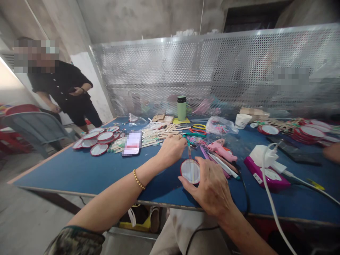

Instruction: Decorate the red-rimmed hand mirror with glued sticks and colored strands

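My right hand (212,182) is curved around the right side of a round white disc with a red rim (190,171), thumb at its lower edge and fingers at its upper right. Just above the disc, my left hand (172,148) has its fingers pressed together beside a thin stick (189,150) that reaches down to the disc's top; what the fingertips hold is too small to make out. Further right of the disc are a pink glue gun (222,149) and several pens (224,164).
Red-rimmed discs (98,149) are piled at the left, near a lit phone (132,143) and many sticks (156,136). A green bottle (181,109) stands at the back. A purple power strip (268,173) with cables lies right. A person (63,85) stands beyond the left side.
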{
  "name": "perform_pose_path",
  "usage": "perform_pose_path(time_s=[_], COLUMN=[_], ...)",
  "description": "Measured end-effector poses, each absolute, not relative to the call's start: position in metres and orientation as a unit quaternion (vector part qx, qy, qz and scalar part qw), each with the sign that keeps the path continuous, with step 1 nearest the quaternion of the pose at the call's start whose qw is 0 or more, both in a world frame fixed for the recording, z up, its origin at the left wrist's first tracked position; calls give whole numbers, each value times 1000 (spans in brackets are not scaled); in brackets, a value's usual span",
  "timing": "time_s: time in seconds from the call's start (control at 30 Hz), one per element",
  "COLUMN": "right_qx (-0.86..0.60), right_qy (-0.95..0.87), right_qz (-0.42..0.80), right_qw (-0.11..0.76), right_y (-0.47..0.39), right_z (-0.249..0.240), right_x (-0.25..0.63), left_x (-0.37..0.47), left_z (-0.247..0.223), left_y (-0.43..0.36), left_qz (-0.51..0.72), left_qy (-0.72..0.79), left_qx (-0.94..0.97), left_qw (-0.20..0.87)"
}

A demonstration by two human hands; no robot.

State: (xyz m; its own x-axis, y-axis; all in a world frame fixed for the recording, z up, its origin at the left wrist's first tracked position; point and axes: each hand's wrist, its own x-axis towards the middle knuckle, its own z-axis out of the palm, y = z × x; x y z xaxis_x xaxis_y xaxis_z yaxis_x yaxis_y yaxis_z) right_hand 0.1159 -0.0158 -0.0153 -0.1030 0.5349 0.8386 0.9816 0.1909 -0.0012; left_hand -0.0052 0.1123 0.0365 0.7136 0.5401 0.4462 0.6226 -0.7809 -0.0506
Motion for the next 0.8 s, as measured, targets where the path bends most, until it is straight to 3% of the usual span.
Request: perform_pose_path(time_s=[0.8], right_qx=[-567], right_qy=[-682], right_qz=[-326], right_qw=[328], right_y=[9], right_z=[3], right_x=[114], left_x=[-3], left_z=[35], left_y=[142], left_qz=[-325], left_qy=[-341], left_qx=[-881], left_qw=[41])
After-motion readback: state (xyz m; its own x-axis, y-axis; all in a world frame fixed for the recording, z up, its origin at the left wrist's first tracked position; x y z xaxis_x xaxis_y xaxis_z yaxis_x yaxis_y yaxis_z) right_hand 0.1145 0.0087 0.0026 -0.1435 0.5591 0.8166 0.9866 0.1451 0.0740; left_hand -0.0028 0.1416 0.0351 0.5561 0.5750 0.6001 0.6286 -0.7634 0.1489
